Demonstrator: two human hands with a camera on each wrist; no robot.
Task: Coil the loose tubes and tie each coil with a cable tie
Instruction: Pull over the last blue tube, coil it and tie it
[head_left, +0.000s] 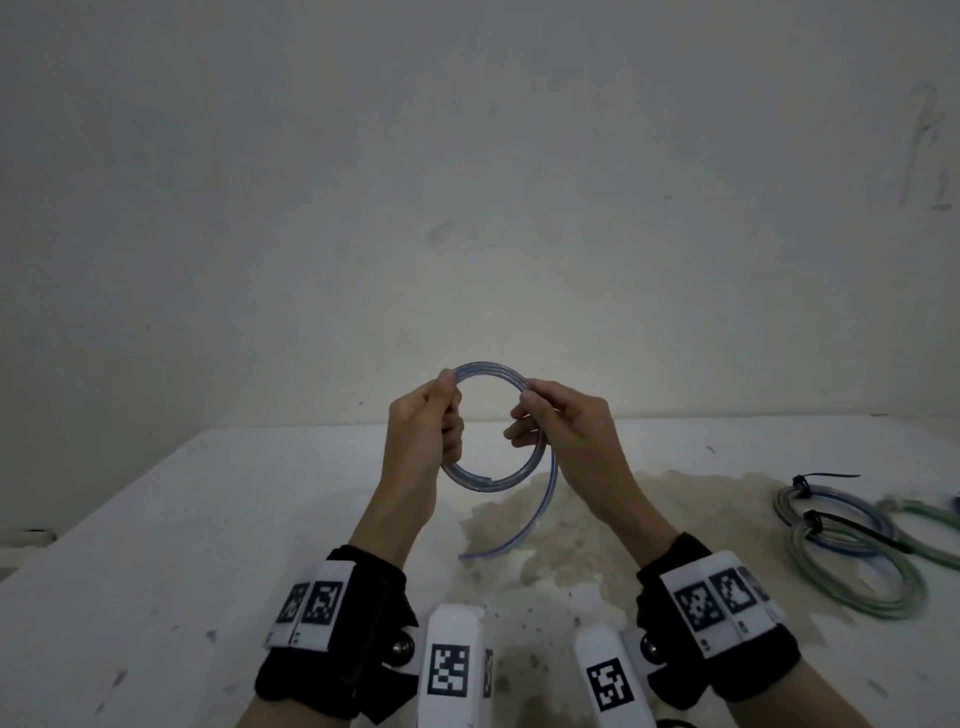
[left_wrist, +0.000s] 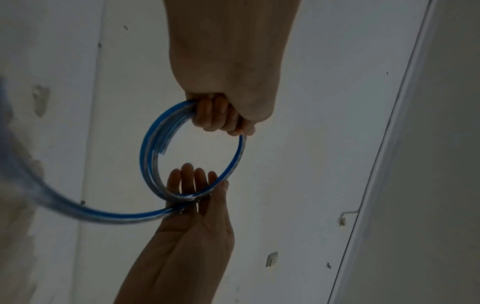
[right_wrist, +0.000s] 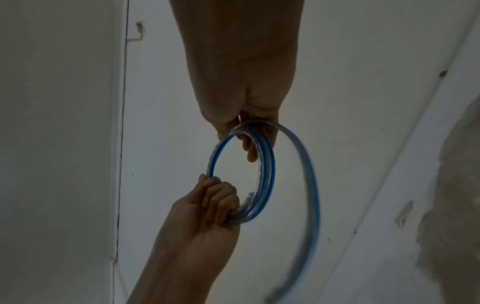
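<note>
A clear tube with a blue stripe is wound into a small ring of a few turns, held up above the white table. My left hand grips the ring's left side with its fingers curled round the turns. The right hand holds the ring's right side between thumb and fingers. From the right hand a loose tail of the tube hangs down, with its end just over the table. In both wrist views that tail is blurred.
At the table's right lie tied coils: a blue-grey coil and a green coil, each with a black cable tie. Another green tube lies at the far right. A wall stands behind the table.
</note>
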